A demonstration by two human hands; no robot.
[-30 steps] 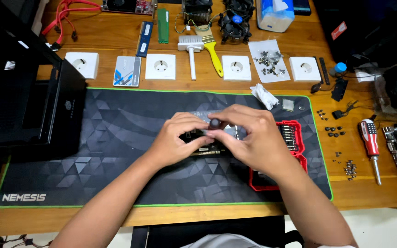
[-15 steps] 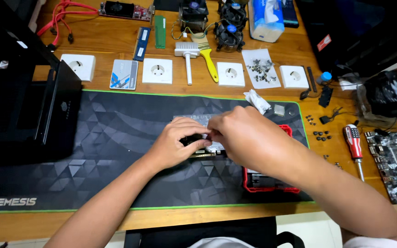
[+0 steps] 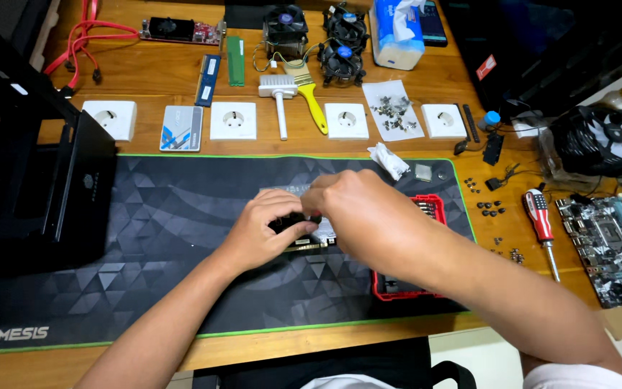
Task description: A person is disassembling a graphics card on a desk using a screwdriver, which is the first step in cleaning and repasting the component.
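At the middle of a dark desk mat (image 3: 145, 238) with a green border, a person's two bare hands close over a small dark circuit card (image 3: 304, 234) lying flat on the mat. The left hand (image 3: 264, 230) curls its fingers around the card's near-left edge, gripping it; the right hand (image 3: 368, 216) arches over the card from the right, fingers bent down onto its top, though whether they pinch anything small cannot be told. Much of the card is hidden beneath the hands. Just right of the card, partly under the right forearm, sits a red bit case (image 3: 433, 209), still on the mat. Beyond the mat's right border lie a red-handled screwdriver (image 3: 540, 216) and a motherboard (image 3: 606, 248) on the wooden table (image 3: 152, 79). Behind the mat's far edge stand white wall sockets (image 3: 233, 120), a solid-state drive (image 3: 181, 128), a yellow-handled brush (image 3: 309, 101) and cooler fans (image 3: 340, 61). A black computer case (image 3: 30, 180) stands at the mat's left end.
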